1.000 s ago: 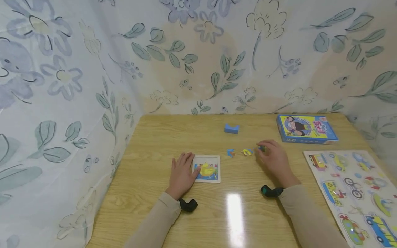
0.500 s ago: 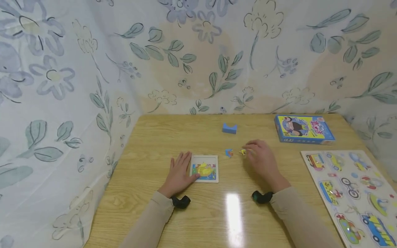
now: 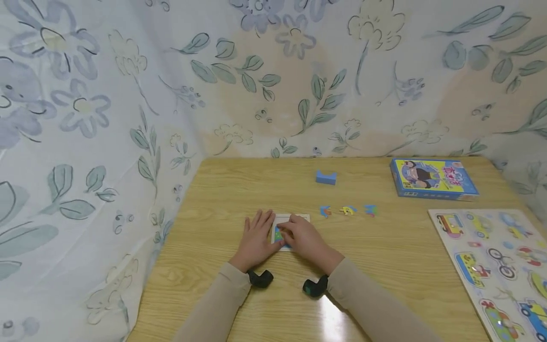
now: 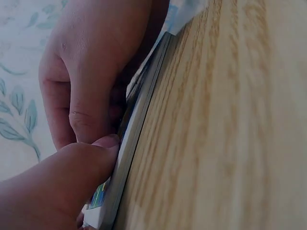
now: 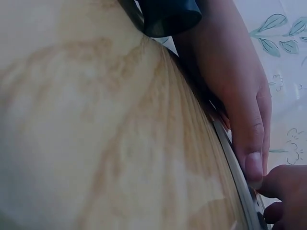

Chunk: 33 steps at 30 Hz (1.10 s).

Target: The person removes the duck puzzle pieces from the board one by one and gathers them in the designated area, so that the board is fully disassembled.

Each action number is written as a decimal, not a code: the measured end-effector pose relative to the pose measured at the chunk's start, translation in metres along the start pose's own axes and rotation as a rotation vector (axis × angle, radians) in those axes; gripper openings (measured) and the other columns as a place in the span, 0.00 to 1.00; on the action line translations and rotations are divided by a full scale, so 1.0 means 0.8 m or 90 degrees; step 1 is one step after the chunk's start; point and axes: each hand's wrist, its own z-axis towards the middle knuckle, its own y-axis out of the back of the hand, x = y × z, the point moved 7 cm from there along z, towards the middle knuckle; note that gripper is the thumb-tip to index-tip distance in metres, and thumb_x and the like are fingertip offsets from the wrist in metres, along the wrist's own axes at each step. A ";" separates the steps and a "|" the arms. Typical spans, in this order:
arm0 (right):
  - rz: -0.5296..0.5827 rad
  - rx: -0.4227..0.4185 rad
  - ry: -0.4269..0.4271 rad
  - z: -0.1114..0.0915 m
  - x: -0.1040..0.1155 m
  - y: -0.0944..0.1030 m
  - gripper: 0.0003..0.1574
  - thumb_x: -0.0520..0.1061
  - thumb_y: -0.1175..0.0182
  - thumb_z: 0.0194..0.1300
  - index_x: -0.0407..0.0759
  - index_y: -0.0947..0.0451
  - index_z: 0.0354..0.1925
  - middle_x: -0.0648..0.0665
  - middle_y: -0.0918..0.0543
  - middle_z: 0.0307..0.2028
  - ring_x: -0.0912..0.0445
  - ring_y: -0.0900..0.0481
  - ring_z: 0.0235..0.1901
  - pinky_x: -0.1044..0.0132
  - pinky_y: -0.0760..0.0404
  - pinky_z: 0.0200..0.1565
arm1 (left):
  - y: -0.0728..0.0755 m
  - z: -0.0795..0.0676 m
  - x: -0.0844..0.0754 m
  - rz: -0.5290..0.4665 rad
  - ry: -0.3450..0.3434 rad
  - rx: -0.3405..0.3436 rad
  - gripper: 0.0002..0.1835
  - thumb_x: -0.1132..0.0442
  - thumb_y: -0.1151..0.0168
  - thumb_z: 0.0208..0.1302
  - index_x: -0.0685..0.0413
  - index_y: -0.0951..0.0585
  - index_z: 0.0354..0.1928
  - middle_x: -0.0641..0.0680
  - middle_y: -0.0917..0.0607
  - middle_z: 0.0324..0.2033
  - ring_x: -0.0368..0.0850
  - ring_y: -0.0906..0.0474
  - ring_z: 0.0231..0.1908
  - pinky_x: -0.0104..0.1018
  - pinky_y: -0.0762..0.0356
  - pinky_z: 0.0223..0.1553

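Observation:
A small square picture puzzle in a white frame (image 3: 304, 216) lies on the table, mostly covered by both hands. My left hand (image 3: 258, 240) rests flat along its left edge, fingers straight, with the thumb on the puzzle's surface. Over the middle of the puzzle, my right hand (image 3: 305, 240) has its thumb and fingers bunched down on the picture; I cannot tell whether they pinch a piece. In the left wrist view, the right thumb (image 4: 91, 115) meets the tip of the left thumb (image 4: 81, 167). Beyond them lie a blue-orange piece (image 3: 325, 211), a yellow piece (image 3: 348, 210) and a blue-green piece (image 3: 371, 210).
A blue notched block (image 3: 326, 178) stands farther back on the wooden table (image 3: 239, 185). At the back right is a blue and yellow box (image 3: 433, 179). A large board with vehicle pictures (image 3: 491, 261) lies at the right. A floral cloth (image 3: 299, 104) hangs behind.
My right hand has left the blue-green piece at the right end of the row and moved left and down onto the puzzle. The left hand stays at the frame.

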 end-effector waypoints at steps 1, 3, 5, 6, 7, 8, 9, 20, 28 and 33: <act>0.001 -0.007 0.003 -0.001 -0.001 0.001 0.16 0.41 0.33 0.73 0.40 0.13 0.57 0.51 0.27 0.33 0.58 0.34 0.30 0.64 0.29 0.33 | -0.001 0.000 -0.001 0.000 0.000 0.000 0.48 0.39 0.34 0.71 0.61 0.39 0.80 0.59 0.41 0.80 0.63 0.56 0.81 0.74 0.64 0.74; 0.012 -0.023 0.005 -0.002 -0.002 0.003 0.15 0.41 0.32 0.72 0.41 0.13 0.55 0.51 0.27 0.34 0.57 0.33 0.31 0.63 0.27 0.34 | -0.002 0.001 -0.001 0.002 0.003 -0.002 0.48 0.40 0.34 0.71 0.61 0.39 0.81 0.58 0.41 0.80 0.63 0.56 0.81 0.73 0.64 0.74; 0.030 -0.047 0.006 -0.003 -0.005 0.003 0.15 0.40 0.30 0.69 0.42 0.13 0.54 0.50 0.26 0.36 0.56 0.30 0.34 0.62 0.24 0.37 | -0.003 0.002 0.000 0.009 0.005 -0.001 0.48 0.39 0.33 0.70 0.61 0.39 0.81 0.58 0.41 0.80 0.62 0.56 0.81 0.72 0.65 0.74; 0.041 -0.058 0.006 -0.003 -0.006 0.004 0.16 0.39 0.29 0.68 0.43 0.13 0.53 0.50 0.25 0.37 0.56 0.28 0.36 0.60 0.23 0.39 | -0.003 0.002 -0.001 0.010 0.003 -0.003 0.48 0.39 0.33 0.70 0.61 0.38 0.80 0.58 0.40 0.80 0.62 0.56 0.81 0.73 0.64 0.74; 0.051 -0.071 0.006 -0.004 -0.007 0.005 0.16 0.38 0.27 0.66 0.44 0.13 0.52 0.49 0.24 0.38 0.55 0.27 0.38 0.59 0.22 0.42 | -0.003 0.003 -0.001 0.012 0.005 0.000 0.49 0.39 0.34 0.70 0.61 0.39 0.81 0.58 0.40 0.80 0.62 0.56 0.81 0.72 0.65 0.75; 0.059 -0.082 0.008 -0.004 -0.008 0.005 0.17 0.37 0.26 0.65 0.45 0.13 0.52 0.49 0.23 0.38 0.54 0.26 0.40 0.57 0.21 0.43 | -0.003 0.003 -0.001 0.011 0.003 -0.002 0.49 0.38 0.33 0.70 0.61 0.39 0.80 0.58 0.40 0.80 0.62 0.56 0.81 0.72 0.65 0.74; 0.068 -0.090 0.009 -0.004 -0.009 0.005 0.18 0.36 0.26 0.63 0.45 0.13 0.51 0.49 0.21 0.39 0.53 0.25 0.41 0.56 0.21 0.45 | -0.004 0.004 -0.001 0.009 0.001 -0.004 0.49 0.38 0.33 0.70 0.61 0.38 0.80 0.58 0.40 0.80 0.62 0.56 0.81 0.73 0.65 0.74; 0.185 -0.154 -0.017 -0.029 -0.027 0.047 0.07 0.40 0.29 0.70 0.46 0.12 0.46 0.52 0.14 0.39 0.57 0.22 0.35 0.62 0.19 0.37 | -0.002 0.002 -0.002 -0.015 0.010 -0.008 0.49 0.38 0.33 0.69 0.60 0.39 0.81 0.59 0.41 0.80 0.61 0.57 0.81 0.72 0.67 0.75; 0.100 -0.134 -0.137 -0.073 -0.101 0.094 0.10 0.35 0.29 0.68 0.40 0.13 0.48 0.49 0.16 0.36 0.58 0.22 0.32 0.65 0.20 0.35 | -0.001 0.003 -0.002 -0.037 0.013 -0.017 0.49 0.40 0.31 0.68 0.60 0.38 0.80 0.60 0.40 0.80 0.63 0.57 0.81 0.71 0.70 0.75; -0.002 -0.085 -0.116 -0.085 -0.102 0.094 0.13 0.42 0.28 0.69 0.39 0.11 0.50 0.47 0.24 0.39 0.58 0.29 0.28 0.65 0.25 0.28 | -0.001 0.004 -0.005 -0.048 0.016 -0.018 0.49 0.40 0.31 0.68 0.60 0.38 0.80 0.60 0.39 0.80 0.64 0.56 0.81 0.71 0.70 0.75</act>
